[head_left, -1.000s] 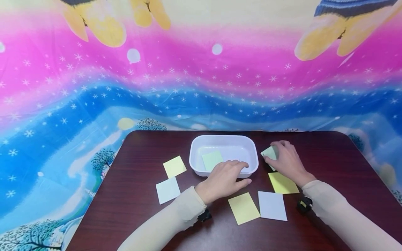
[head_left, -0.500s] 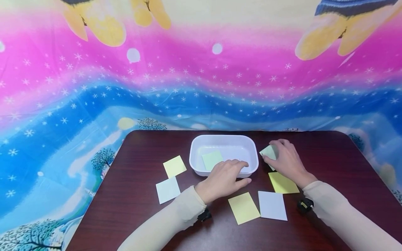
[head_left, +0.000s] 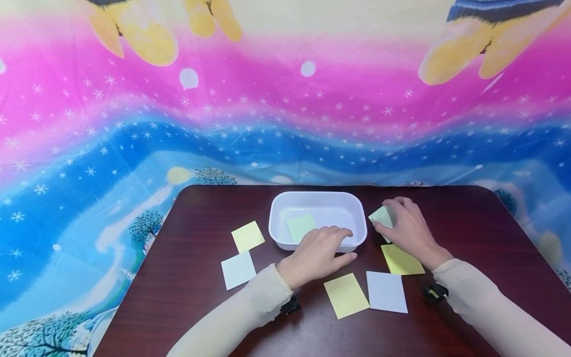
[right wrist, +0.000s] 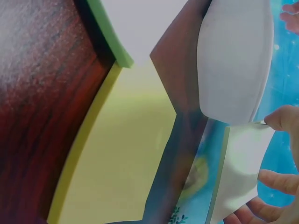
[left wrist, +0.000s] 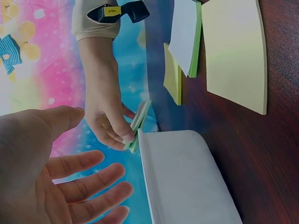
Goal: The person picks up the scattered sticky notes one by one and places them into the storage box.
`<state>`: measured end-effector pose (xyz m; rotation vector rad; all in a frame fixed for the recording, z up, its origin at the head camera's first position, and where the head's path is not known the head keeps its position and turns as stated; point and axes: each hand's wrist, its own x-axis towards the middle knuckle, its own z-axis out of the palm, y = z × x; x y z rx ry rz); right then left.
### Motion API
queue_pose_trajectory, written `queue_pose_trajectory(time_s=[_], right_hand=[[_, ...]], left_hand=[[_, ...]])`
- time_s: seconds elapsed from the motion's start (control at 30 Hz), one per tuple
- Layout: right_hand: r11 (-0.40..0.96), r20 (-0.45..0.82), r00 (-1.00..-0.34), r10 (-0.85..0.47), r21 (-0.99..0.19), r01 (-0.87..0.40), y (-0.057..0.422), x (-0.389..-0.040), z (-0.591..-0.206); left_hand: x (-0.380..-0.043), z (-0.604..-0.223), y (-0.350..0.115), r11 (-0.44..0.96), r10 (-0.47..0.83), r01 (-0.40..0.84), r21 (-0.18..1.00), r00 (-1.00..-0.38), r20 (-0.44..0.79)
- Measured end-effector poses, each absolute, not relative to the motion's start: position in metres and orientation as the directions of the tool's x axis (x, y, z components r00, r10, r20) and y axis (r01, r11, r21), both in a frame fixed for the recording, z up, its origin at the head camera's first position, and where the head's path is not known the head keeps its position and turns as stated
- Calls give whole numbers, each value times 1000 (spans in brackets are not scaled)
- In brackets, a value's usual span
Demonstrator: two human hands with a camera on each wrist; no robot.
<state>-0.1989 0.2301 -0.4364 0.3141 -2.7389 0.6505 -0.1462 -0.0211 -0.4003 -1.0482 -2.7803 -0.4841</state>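
Observation:
Right of the white plastic tub (head_left: 339, 214), my right hand (head_left: 409, 232) pinches a pale green sticky note pad (head_left: 382, 216) between thumb and fingers. The left wrist view shows this held pad (left wrist: 139, 120) tilted and off the table, near the tub's rim. My left hand (head_left: 317, 255) hovers at the tub's front edge, partly hiding it. Its fingers (left wrist: 96, 186) are spread and loose, with nothing in them. Inside the tub, to the left, lies another pale green pad (head_left: 300, 226).
Left of the tub lie a yellow pad (head_left: 248, 237) and a pale bluish pad (head_left: 238, 270). In front are a pale yellow pad (head_left: 346, 296) and a white-topped pad (head_left: 387, 292). A brighter yellow pad (head_left: 402, 260) sits below my right hand. A patterned cloth (head_left: 285, 124) hangs behind the table.
The held green pad and my right hand have shifted very slightly left since a second ago. My left hand has stayed in place.

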Motion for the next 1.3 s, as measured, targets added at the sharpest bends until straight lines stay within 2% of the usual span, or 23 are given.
queue_pose_trajectory(time_s=[1.3], right_hand=[[863,383,-912,-149,-399,-309,224,-188,-417]], left_hand=[[-147,-400,-22,706,613,657,263,-754,238]])
